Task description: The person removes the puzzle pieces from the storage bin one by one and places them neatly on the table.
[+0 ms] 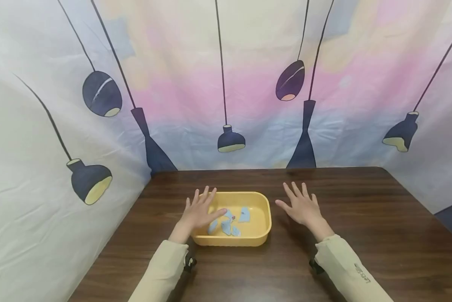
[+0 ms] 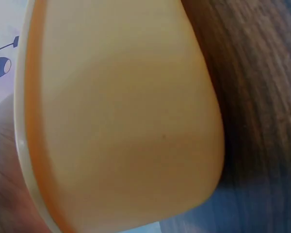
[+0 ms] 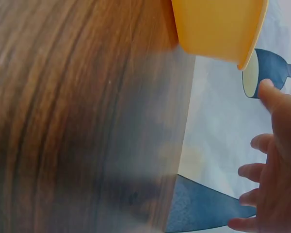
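Note:
A yellow plastic tray point(image 1: 261, 228) stands on the table with several light blue pieces point(image 1: 244, 214) lying in it. The pieces have irregular edges, and one bears a small reddish mark. My left hand point(image 1: 199, 213) is spread over the tray's left side, hiding part of its rim; in the left wrist view the tray's outer wall point(image 2: 131, 116) fills most of the picture. My right hand point(image 1: 303, 208), fingers spread, hovers to the right of the tray and apart from it. In the right wrist view that hand point(image 3: 283, 160) holds nothing.
The dark brown wooden table point(image 1: 361, 260) reaches back to a cloth backdrop point(image 1: 256, 138) printed with hanging lamps. More of the cloth hangs along the left and right sides. Both sleeves point(image 1: 159, 268) are pale, with a dark device at each wrist.

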`<action>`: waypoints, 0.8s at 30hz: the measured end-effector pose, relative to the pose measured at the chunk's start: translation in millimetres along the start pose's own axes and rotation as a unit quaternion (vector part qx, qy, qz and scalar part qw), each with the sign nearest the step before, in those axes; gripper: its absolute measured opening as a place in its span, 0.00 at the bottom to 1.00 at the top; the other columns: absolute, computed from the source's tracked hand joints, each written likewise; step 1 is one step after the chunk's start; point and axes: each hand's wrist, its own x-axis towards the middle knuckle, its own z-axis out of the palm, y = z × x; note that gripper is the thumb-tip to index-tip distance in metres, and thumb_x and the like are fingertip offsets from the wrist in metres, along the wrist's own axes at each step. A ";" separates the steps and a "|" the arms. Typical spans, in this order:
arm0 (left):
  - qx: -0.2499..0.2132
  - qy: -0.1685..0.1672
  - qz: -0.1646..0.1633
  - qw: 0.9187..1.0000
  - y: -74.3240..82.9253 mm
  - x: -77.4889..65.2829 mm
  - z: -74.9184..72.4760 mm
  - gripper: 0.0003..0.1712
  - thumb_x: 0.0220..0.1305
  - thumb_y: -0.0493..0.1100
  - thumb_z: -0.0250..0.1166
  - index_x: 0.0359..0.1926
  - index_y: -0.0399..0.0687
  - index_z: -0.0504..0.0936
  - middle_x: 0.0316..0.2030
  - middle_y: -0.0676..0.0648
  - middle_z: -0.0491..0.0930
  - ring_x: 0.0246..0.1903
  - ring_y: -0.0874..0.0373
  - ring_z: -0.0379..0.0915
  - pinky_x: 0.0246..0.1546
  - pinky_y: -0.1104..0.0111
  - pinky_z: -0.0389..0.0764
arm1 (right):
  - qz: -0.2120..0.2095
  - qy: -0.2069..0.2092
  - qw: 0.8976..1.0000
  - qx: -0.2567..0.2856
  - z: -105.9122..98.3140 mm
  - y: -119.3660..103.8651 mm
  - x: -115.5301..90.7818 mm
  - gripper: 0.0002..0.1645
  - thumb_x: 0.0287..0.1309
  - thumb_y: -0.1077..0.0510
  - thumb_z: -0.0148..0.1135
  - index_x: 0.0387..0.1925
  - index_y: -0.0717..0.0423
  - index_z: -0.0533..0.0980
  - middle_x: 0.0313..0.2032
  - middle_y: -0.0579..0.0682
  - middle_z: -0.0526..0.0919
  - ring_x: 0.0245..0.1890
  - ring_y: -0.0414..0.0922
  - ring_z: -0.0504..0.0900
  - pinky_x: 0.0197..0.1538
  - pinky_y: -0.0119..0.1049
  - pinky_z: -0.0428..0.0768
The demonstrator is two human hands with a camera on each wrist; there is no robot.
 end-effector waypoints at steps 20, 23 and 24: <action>0.028 0.037 0.032 0.998 -27.0 -6.5 -4.5 0.47 0.63 0.66 0.57 0.77 0.55 0.51 0.77 0.40 0.43 0.75 0.32 0.34 0.66 0.30 0.40 | -0.099 0.069 0.992 0.032 24.4 -75.6 -6.6 0.46 0.63 0.35 0.55 0.75 0.50 0.56 0.75 0.58 0.56 0.76 0.62 0.46 0.70 0.69 0.49; 0.026 0.039 0.025 0.999 -31.6 -7.8 -4.1 0.46 0.64 0.65 0.57 0.77 0.56 0.50 0.77 0.41 0.43 0.75 0.33 0.34 0.67 0.31 0.40 | -0.116 0.062 0.990 0.042 32.6 -88.8 -4.4 0.44 0.62 0.37 0.57 0.74 0.51 0.58 0.74 0.58 0.58 0.76 0.62 0.49 0.70 0.66 0.51; 0.022 0.040 0.023 0.999 -33.1 -7.9 -3.4 0.46 0.65 0.64 0.57 0.77 0.55 0.50 0.77 0.40 0.43 0.75 0.33 0.34 0.67 0.31 0.40 | -0.123 0.060 0.990 0.042 35.7 -92.3 -3.5 0.44 0.62 0.38 0.58 0.73 0.52 0.59 0.73 0.59 0.60 0.75 0.62 0.51 0.71 0.65 0.52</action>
